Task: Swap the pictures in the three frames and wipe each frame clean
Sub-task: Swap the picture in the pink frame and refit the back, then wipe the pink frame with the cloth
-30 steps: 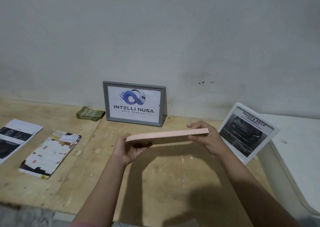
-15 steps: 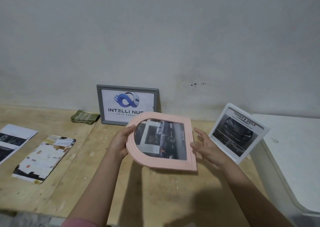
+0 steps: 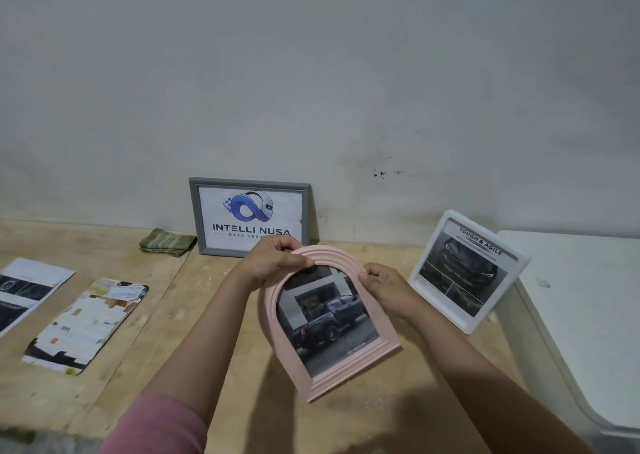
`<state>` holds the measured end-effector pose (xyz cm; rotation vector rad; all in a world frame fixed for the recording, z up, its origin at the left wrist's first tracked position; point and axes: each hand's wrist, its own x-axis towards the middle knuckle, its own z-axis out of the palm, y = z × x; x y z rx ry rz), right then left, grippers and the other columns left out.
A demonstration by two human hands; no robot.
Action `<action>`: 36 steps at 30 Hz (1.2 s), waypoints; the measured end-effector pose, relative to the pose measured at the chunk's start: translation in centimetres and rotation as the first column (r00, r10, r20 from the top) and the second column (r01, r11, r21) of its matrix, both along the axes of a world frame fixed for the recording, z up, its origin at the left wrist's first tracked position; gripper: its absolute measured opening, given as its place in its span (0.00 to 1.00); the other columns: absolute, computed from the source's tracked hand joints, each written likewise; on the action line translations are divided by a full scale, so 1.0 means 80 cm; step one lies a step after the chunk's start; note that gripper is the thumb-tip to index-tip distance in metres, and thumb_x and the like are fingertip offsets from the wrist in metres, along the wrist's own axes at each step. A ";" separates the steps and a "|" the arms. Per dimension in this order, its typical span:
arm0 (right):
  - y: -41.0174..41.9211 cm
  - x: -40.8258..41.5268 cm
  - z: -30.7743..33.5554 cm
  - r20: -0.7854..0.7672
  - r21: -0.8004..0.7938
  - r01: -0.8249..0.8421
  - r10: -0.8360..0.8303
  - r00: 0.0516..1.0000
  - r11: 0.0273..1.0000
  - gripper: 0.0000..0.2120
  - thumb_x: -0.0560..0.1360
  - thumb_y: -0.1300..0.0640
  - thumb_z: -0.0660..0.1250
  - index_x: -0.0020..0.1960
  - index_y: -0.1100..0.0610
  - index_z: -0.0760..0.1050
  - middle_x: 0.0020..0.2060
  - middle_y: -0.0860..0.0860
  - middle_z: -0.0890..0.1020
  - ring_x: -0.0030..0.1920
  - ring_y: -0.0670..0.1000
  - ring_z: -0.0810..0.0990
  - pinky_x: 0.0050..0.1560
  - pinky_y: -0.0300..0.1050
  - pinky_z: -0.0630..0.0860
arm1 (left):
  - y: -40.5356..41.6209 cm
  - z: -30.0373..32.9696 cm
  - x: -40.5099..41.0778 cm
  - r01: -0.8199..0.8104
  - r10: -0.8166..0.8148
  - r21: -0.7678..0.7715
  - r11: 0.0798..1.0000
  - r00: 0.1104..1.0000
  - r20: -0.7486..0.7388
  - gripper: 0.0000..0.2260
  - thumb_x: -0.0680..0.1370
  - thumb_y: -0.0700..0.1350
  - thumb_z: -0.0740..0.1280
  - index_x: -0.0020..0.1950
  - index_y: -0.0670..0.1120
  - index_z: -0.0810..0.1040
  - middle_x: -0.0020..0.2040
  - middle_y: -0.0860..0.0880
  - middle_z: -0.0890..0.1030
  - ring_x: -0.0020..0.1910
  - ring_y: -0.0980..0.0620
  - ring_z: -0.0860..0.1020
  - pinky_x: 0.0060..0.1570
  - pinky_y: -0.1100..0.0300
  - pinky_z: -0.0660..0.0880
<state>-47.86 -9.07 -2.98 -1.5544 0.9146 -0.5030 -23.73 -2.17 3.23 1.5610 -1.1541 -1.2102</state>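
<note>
I hold a pink arched frame (image 3: 311, 377) upright above the wooden table, its front facing me, with a dark pickup truck picture inside. My left hand (image 3: 273, 263) grips the top of the arch and my right hand (image 3: 384, 285) grips its upper right edge. A grey frame (image 3: 201, 218) with an Intelli Nusa logo leans on the wall behind. A white frame (image 3: 516, 266) showing a "Tough & Agile" car picture stands tilted at the right. A folded green cloth (image 3: 166, 242) lies left of the grey frame.
Two loose printed pictures lie flat at the left: a collage sheet (image 3: 86, 325) and a car sheet (image 3: 27, 287) cut by the image edge. A white cabinet or chest (image 3: 581, 315) stands against the wooden table (image 3: 173, 315) at the right.
The pink frame went from flat and edge-on to upright with its arch on top, picture facing me. Both hands shifted to its top, and my view moved closer.
</note>
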 end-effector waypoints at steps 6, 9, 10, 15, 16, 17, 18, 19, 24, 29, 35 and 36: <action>0.006 -0.005 -0.015 0.072 0.080 0.203 -0.209 0.975 0.976 0.10 0.79 0.53 0.61 0.45 0.57 0.77 0.35 0.51 0.79 0.38 0.53 0.75 0.45 0.48 0.73 | 0.020 -0.030 -0.004 -0.256 0.256 0.012 0.967 0.966 -0.039 0.15 0.70 0.51 0.74 0.46 0.40 0.80 0.39 0.45 0.81 0.37 0.48 0.78 0.38 0.57 0.73; 0.004 -0.008 -0.022 0.117 0.156 0.270 -0.290 0.950 0.950 0.12 0.79 0.53 0.61 0.47 0.60 0.76 0.37 0.53 0.77 0.42 0.53 0.74 0.48 0.49 0.70 | 0.045 -0.059 -0.007 -0.233 0.251 0.111 0.966 0.951 -0.183 0.19 0.73 0.54 0.69 0.53 0.40 0.80 0.44 0.42 0.82 0.45 0.42 0.79 0.48 0.48 0.75; 0.003 -0.008 -0.024 0.116 0.184 0.284 -0.308 0.944 0.941 0.12 0.79 0.52 0.60 0.47 0.60 0.76 0.38 0.55 0.77 0.42 0.54 0.74 0.49 0.51 0.71 | 0.052 -0.068 -0.010 -0.204 0.231 0.143 0.969 0.949 -0.216 0.19 0.76 0.54 0.66 0.54 0.39 0.79 0.46 0.41 0.83 0.47 0.41 0.79 0.52 0.47 0.75; 0.002 -0.003 -0.033 0.069 0.264 0.328 -0.357 0.932 0.907 0.12 0.80 0.51 0.60 0.47 0.56 0.78 0.41 0.55 0.80 0.45 0.56 0.76 0.56 0.54 0.74 | 0.070 -0.096 -0.028 -0.177 0.235 0.186 0.967 0.901 -0.366 0.19 0.82 0.51 0.55 0.64 0.40 0.74 0.57 0.40 0.81 0.57 0.42 0.80 0.58 0.47 0.75; 0.003 -0.003 -0.035 0.056 0.267 0.334 -0.361 0.931 0.904 0.12 0.80 0.51 0.60 0.47 0.56 0.78 0.41 0.55 0.80 0.46 0.56 0.77 0.57 0.54 0.74 | 0.070 -0.098 -0.029 -0.190 0.245 0.179 0.965 0.897 -0.368 0.19 0.82 0.51 0.55 0.65 0.40 0.73 0.58 0.40 0.81 0.58 0.42 0.80 0.59 0.46 0.75; 0.003 -0.001 -0.036 0.038 0.272 0.335 -0.357 0.933 0.902 0.12 0.79 0.50 0.60 0.48 0.55 0.78 0.43 0.55 0.81 0.47 0.56 0.77 0.58 0.55 0.74 | 0.072 -0.100 -0.030 -0.204 0.256 0.175 0.963 0.896 -0.364 0.19 0.82 0.51 0.55 0.65 0.41 0.73 0.58 0.40 0.81 0.58 0.42 0.80 0.60 0.45 0.74; 0.003 0.000 -0.036 0.026 0.281 0.329 -0.350 0.936 0.901 0.12 0.79 0.50 0.60 0.49 0.55 0.79 0.43 0.55 0.81 0.48 0.57 0.78 0.58 0.56 0.75 | 0.072 -0.102 -0.028 -0.221 0.271 0.175 0.959 0.895 -0.355 0.19 0.82 0.52 0.56 0.64 0.41 0.73 0.57 0.40 0.81 0.57 0.42 0.80 0.61 0.44 0.74; 0.001 0.003 -0.035 0.016 0.292 0.315 -0.334 0.942 0.903 0.12 0.79 0.50 0.60 0.49 0.54 0.79 0.43 0.54 0.82 0.48 0.56 0.79 0.58 0.56 0.76 | 0.072 -0.103 -0.027 -0.241 0.289 0.177 0.954 0.894 -0.342 0.19 0.81 0.53 0.56 0.64 0.41 0.74 0.57 0.40 0.82 0.57 0.41 0.80 0.62 0.43 0.73; -0.006 0.044 -0.029 0.049 0.345 0.237 -0.270 0.962 0.908 0.11 0.80 0.53 0.59 0.48 0.56 0.78 0.40 0.55 0.82 0.42 0.54 0.79 0.47 0.51 0.78 | 0.083 -0.105 -0.003 -0.413 0.451 0.182 0.892 0.834 -0.318 0.21 0.81 0.54 0.56 0.61 0.39 0.76 0.53 0.38 0.83 0.53 0.39 0.81 0.54 0.46 0.77; -0.010 0.120 -0.033 0.071 0.426 0.232 -0.287 0.955 0.875 0.10 0.80 0.56 0.59 0.54 0.58 0.77 0.46 0.52 0.83 0.49 0.52 0.81 0.49 0.51 0.76 | 0.119 -0.105 0.056 -0.570 0.594 0.183 0.801 0.720 -0.358 0.24 0.81 0.56 0.56 0.59 0.37 0.78 0.52 0.36 0.82 0.51 0.38 0.81 0.57 0.44 0.75; -0.004 0.270 -0.047 -0.046 0.277 0.152 -0.145 0.988 0.949 0.08 0.79 0.57 0.58 0.51 0.55 0.76 0.50 0.52 0.82 0.49 0.49 0.81 0.52 0.50 0.76 | 0.181 -0.113 0.182 -0.699 0.702 0.171 0.694 0.603 -0.379 0.23 0.81 0.57 0.54 0.60 0.40 0.77 0.55 0.36 0.81 0.55 0.37 0.79 0.62 0.41 0.72; -0.001 0.307 -0.050 -0.054 0.250 0.129 -0.119 0.991 0.960 0.07 0.79 0.58 0.59 0.47 0.54 0.76 0.50 0.52 0.82 0.49 0.49 0.81 0.55 0.52 0.76 | 0.192 -0.116 0.211 -0.719 0.722 0.179 0.672 0.584 -0.370 0.24 0.80 0.57 0.55 0.61 0.41 0.77 0.55 0.37 0.82 0.55 0.38 0.80 0.61 0.41 0.72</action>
